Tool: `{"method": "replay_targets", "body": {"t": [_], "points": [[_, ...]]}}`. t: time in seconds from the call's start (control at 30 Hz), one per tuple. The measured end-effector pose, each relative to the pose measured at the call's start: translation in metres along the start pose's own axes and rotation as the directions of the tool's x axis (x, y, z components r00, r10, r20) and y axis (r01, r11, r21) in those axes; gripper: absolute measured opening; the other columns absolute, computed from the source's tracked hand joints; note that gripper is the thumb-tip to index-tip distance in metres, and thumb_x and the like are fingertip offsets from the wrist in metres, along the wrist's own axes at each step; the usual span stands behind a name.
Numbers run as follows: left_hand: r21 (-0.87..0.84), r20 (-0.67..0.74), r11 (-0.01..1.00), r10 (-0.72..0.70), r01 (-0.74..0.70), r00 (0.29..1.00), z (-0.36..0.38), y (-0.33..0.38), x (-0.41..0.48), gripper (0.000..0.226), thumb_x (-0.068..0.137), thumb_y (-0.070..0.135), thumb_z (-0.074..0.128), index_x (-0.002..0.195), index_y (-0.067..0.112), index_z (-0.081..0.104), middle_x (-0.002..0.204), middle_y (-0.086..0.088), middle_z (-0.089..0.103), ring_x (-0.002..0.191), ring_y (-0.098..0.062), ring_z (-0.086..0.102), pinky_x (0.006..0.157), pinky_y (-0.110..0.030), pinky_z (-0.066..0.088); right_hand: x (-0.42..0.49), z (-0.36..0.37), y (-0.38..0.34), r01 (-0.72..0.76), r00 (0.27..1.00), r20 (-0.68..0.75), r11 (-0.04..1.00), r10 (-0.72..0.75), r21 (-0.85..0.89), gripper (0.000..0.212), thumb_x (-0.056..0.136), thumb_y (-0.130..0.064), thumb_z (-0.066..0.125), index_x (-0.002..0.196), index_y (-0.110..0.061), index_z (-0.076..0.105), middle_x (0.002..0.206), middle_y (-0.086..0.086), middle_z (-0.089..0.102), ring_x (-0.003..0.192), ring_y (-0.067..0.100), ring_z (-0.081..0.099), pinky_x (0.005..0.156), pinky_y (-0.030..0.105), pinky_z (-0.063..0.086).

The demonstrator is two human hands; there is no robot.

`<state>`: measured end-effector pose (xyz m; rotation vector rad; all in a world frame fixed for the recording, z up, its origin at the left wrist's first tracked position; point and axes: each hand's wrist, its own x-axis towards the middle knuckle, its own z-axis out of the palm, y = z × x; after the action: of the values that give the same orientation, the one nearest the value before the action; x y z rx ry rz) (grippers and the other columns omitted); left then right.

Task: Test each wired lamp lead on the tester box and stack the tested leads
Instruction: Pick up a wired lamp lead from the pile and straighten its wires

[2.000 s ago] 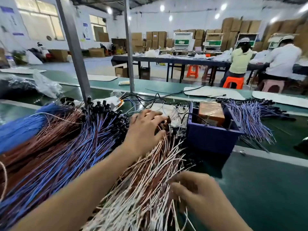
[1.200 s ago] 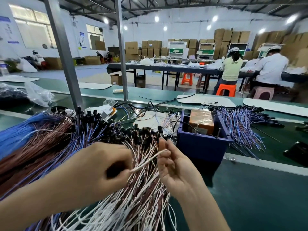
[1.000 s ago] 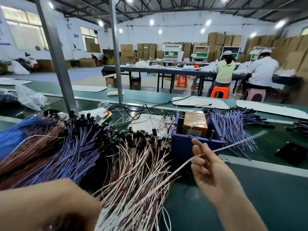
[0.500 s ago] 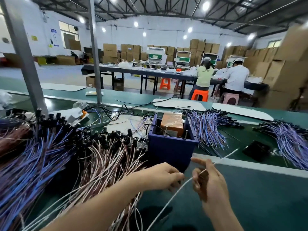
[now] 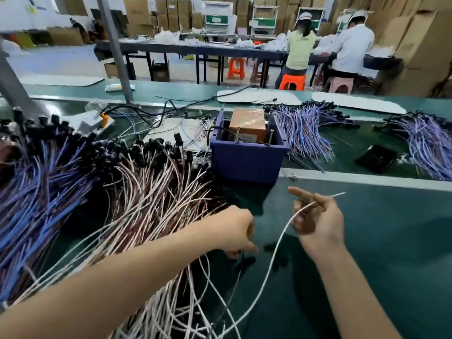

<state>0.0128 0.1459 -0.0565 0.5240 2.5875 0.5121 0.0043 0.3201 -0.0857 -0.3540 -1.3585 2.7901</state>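
White lead wire (image 5: 278, 241) runs through our right hand (image 5: 318, 221), whose curled fingers grip it near its tip, index finger straight, above the green bench (image 5: 391, 241). Our left hand (image 5: 232, 231) curls its fingers just beside the heap of pinkish leads (image 5: 151, 192); whether it holds anything we cannot tell. Beyond both hands stands the blue tester box (image 5: 247, 160), with purple leads (image 5: 305, 133) piled just right of it.

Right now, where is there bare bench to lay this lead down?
Bare green mat lies right of your right hand holding the lead, below the white strip, and just before the blue box. Left is crowded: the white lead pile reaches your left hand.
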Motion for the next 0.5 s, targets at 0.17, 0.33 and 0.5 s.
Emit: {"method": "replay_targets", "body": {"t": [0.17, 0.33, 0.5], "points": [[0.019, -0.072, 0.998, -0.053, 0.054, 0.996, 0.003, 0.008, -0.002, 0.013, 0.081, 0.007, 0.066, 0.09, -0.002, 0.062, 0.088, -0.02, 0.071, 0.078, -0.03, 0.071, 0.072, -0.035, 0.059, 0.002, -0.001, 0.006, -0.068, 0.995, -0.081, 0.996, 0.062, -0.065, 0.039, 0.088, -0.011, 0.027, 0.094, 0.003, 0.062, 0.04, -0.001, 0.028, 0.037, 0.011, 0.023, 0.038, 0.018, 0.023], [-0.011, -0.193, 0.985, -0.173, 0.174, 0.966, 0.017, 0.021, -0.002, 0.012, 0.081, 0.011, 0.065, 0.085, 0.005, 0.055, 0.106, -0.017, 0.063, 0.098, -0.035, 0.063, 0.077, -0.035, 0.05, 0.003, -0.003, 0.009, -0.147, 0.973, -0.194, 0.983, 0.124, -0.113, 0.031, 0.09, 0.004, 0.029, 0.104, -0.007, 0.055, 0.057, 0.004, 0.047, 0.032, 0.008, 0.036, 0.032, 0.014, 0.029], [-0.575, -0.248, 0.818, -0.209, 0.03, 0.946, 0.013, 0.029, 0.014, 0.011, 0.08, 0.004, 0.06, 0.083, 0.011, 0.067, 0.074, -0.01, 0.065, 0.066, -0.021, 0.062, 0.067, -0.029, 0.055, -0.002, -0.006, -0.001, -0.024, 0.968, -0.247, 0.969, -0.038, -0.245, 0.044, 0.098, -0.053, 0.036, 0.099, -0.017, 0.061, 0.043, -0.006, 0.027, 0.031, 0.006, 0.018, 0.033, 0.013, 0.016]]}}
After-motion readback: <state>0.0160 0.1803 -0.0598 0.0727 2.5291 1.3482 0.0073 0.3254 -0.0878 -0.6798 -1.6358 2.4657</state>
